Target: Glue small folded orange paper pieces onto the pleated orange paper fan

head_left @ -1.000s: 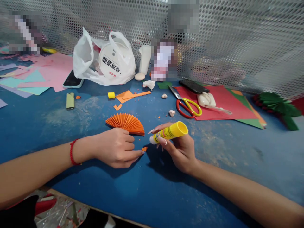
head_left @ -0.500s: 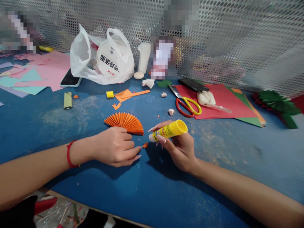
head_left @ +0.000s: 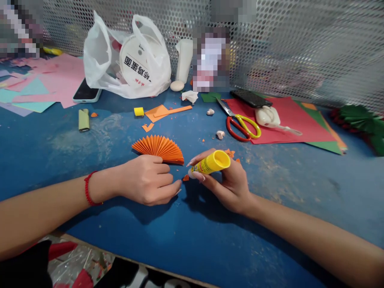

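My right hand [head_left: 231,184] is closed around a yellow glue stick [head_left: 210,163]. The stick tilts, its hollow yellow base up towards the right and its white end down to the left, close to a small orange paper scrap [head_left: 186,178]. My left hand [head_left: 150,180], a red cord on its wrist, has its fingers curled in at the lower edge of a pleated orange paper fan [head_left: 160,148]. The fan is spread in a half circle. Behind the knuckles, the thumb and the fan's middle base are hidden. A yellow cap [head_left: 139,111] lies beyond the fan.
Scissors [head_left: 240,124] rest partly on red paper [head_left: 285,120], near a black phone [head_left: 251,98] and a white case [head_left: 268,116]. Farther back stand a white plastic bag [head_left: 99,60] and a perforated metal screen [head_left: 300,48]. Orange cut-offs [head_left: 157,113] and a green lighter [head_left: 84,120] lie on the blue table.
The view has tilted down slightly, so the table things sit higher in the picture. The glue stick's base has swung a little left and points more towards me. Both hands keep their grip.
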Tool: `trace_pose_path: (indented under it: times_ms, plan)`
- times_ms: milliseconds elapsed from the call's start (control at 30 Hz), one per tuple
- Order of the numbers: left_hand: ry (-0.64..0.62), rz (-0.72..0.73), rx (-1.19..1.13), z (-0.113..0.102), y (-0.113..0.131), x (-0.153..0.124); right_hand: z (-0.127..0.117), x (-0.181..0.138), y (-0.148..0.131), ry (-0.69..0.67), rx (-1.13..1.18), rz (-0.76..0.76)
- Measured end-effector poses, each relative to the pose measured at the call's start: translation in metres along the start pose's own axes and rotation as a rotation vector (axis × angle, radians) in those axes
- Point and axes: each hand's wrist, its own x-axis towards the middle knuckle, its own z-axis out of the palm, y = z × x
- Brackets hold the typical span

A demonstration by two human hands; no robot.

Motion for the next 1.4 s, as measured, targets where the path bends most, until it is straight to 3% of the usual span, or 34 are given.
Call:
trace_pose_path:
  times_ms: [267, 867, 1400]
  plan:
    - [-0.101, 0.004, -0.072, 0.006, -0.007, -0.009, 0.001, 0.000, 0.000, -0.055, -0.067, -0.001]
    - [-0.053, -0.013, -0.156, 0.007, -0.010, -0.011, 0.003, 0.003, 0.001, -0.184, -0.140, -0.012]
    - [-0.090, -0.055, -0.194, 0.007, -0.007, -0.009, 0.011, 0.005, 0.001, -0.232, -0.178, -0.125]
